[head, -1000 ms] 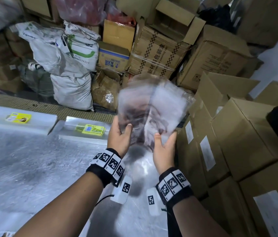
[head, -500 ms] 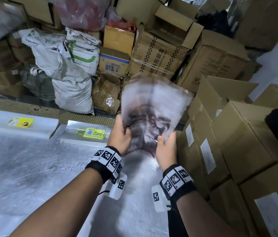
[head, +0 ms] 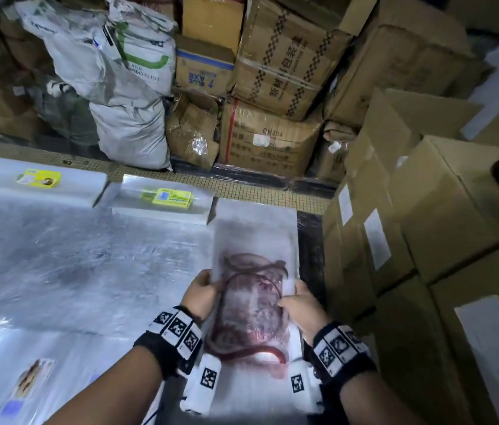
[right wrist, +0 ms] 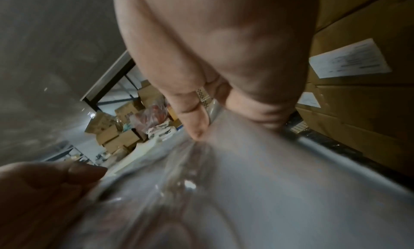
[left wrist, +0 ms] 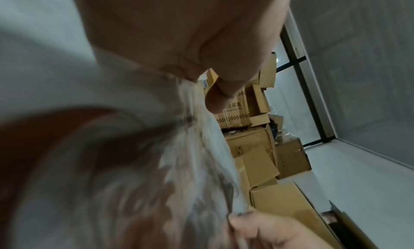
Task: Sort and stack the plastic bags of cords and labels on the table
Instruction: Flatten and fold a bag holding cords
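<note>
A clear plastic bag of dark red cords (head: 254,305) lies flat over the table's right end, blurred by motion. My left hand (head: 200,291) grips its left edge and my right hand (head: 299,299) pinches its right edge, thumbs on top. In the left wrist view the thumb (left wrist: 224,91) presses on the bag (left wrist: 134,173). In the right wrist view the thumb (right wrist: 190,114) pinches the clear film (right wrist: 235,182). Two flat stacks of clear bags with yellow labels (head: 167,197) (head: 38,178) lie along the far edge.
The silvery table (head: 73,262) stretches left, with another labelled bag (head: 32,378) near its front left. Cardboard boxes (head: 426,225) stand tight against the table's right side. Sacks (head: 125,96) and more boxes (head: 276,65) pile up behind the far edge.
Both hands have brought the bag of cords down from upright in the air to flat over the table's right end. My head has tipped downward.
</note>
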Motion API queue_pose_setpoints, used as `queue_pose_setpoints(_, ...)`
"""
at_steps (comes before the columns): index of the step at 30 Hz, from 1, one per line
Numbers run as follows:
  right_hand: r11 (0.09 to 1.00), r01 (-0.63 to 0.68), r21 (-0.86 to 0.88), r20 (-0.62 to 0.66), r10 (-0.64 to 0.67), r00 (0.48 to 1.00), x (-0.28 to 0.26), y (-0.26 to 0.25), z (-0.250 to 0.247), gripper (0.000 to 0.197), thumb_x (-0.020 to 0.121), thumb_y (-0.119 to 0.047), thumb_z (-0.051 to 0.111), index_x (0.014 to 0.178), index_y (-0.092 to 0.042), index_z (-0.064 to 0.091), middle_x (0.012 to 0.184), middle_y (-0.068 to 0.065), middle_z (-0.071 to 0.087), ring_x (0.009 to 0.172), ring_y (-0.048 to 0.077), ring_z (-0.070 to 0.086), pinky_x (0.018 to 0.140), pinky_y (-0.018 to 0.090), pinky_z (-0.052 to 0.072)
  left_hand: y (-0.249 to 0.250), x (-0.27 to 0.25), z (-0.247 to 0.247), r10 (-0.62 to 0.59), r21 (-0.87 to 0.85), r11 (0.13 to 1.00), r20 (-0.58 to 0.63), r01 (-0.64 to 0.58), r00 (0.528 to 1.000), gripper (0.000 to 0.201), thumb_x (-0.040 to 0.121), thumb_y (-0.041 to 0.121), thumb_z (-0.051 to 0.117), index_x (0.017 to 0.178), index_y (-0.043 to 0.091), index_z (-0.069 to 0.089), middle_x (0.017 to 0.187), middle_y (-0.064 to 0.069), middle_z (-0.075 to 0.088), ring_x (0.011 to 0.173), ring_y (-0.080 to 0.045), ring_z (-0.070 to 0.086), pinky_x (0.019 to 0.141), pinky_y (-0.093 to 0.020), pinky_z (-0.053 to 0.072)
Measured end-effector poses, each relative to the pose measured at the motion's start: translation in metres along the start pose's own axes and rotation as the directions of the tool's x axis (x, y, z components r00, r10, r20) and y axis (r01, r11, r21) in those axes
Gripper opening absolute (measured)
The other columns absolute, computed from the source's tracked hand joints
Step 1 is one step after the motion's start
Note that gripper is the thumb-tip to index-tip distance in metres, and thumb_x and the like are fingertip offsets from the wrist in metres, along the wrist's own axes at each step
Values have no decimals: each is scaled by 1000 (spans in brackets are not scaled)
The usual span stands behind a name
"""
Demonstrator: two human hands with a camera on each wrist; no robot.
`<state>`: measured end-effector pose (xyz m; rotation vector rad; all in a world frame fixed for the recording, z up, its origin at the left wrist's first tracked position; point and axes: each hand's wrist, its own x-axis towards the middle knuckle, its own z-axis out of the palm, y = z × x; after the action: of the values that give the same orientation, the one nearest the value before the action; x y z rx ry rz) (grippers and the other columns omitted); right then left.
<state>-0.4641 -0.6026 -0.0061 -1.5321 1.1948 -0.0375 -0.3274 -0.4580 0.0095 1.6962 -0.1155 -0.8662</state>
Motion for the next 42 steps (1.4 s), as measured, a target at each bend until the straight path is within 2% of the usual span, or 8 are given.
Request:
queue_pose_setpoints(6, 999, 32, -31, 27, -31, 999, -14, 14, -2, 36, 89, 3, 59, 117, -18, 52, 105, 4, 66, 100, 20, 64, 80, 30, 51, -17, -12, 1, 1, -57, 998, 1, -1, 1000, 18, 89, -2, 62, 101, 11, 59, 83, -11, 70, 67, -20, 67, 49, -20, 51)
queue_pose_setpoints(11, 990, 94, -105, 58, -88, 994, -15, 6, -9, 18, 92, -10, 63, 109, -11, 60, 97, -2, 68, 84, 9, 63, 63, 20, 43, -24, -8, -3, 0, -118, 993, 20, 2, 1000, 27, 84, -10, 65, 99, 12, 63, 82, -13, 73, 74, -28, 69, 56, -28, 55)
queue_pose_setpoints(15, 987, 109, -120, -25, -112, 993, 3, -13, -26, 23, 93, -16, 64, 95, 7, 66, 74, 11, 57, 69, 21, 56, 63, 32, 51, -24, -6, -2, 14, -153, 988, 26, -10, 1000, 33, 80, -21, 60, 90, 11, 62, 72, -8, 70, 65, -23, 66, 52, -25, 54)
queue_pose_setpoints(20, 980, 177, -92, -139, -189, 972, 58, -45, -40, 35, 93, -6, 61, 128, -4, 58, 95, 7, 67, 77, 25, 66, 82, 49, 60, -25, 0, -4, -2, -193, 981, 77, 17, 997, 31, 80, -23, 59, 91, 7, 61, 74, -11, 71, 65, -24, 66, 50, -26, 54)
queue_pose_setpoints(26, 877, 306, -370, -31, -341, 940, 108, -77, -37, 48, 96, -12, 59, 143, -11, 51, 137, 12, 54, 116, 25, 58, 96, 24, 42, -30, 7, -5, -44, -250, 966, 98, 67, 994, 28, 79, -23, 59, 87, 4, 59, 73, -12, 70, 71, -30, 65, 56, -33, 55)
queue_pose_setpoints(35, 762, 332, -556, 80, -349, 934, 128, -86, -27, 16, 82, -21, 74, 72, -32, 67, 92, -3, 68, 97, 19, 61, 102, 29, 40, -29, 5, -6, -50, -349, 934, 95, 80, 994, 37, 75, -27, 57, 96, 3, 63, 82, -17, 72, 72, -29, 68, 54, -31, 56)
queue_pose_setpoints(39, 829, 371, -418, 135, -347, 928, 126, -92, -28, 27, 86, -5, 71, 72, -25, 61, 73, -6, 63, 75, 13, 59, 69, 22, 46, -31, 5, -6, -53, -374, 924, 90, 83, 994, 36, 75, -27, 56, 96, 2, 63, 83, -19, 70, 72, -30, 67, 53, -31, 56)
queue_pose_setpoints(42, 873, 384, -299, 182, -343, 922, 126, -95, -33, 26, 87, 4, 68, 76, -18, 58, 70, -1, 63, 75, 17, 62, 82, 35, 52, -32, 7, -7, -52, -350, 934, 74, 75, 996, 32, 77, -25, 57, 95, 2, 62, 84, -18, 67, 74, -27, 63, 53, -27, 55)
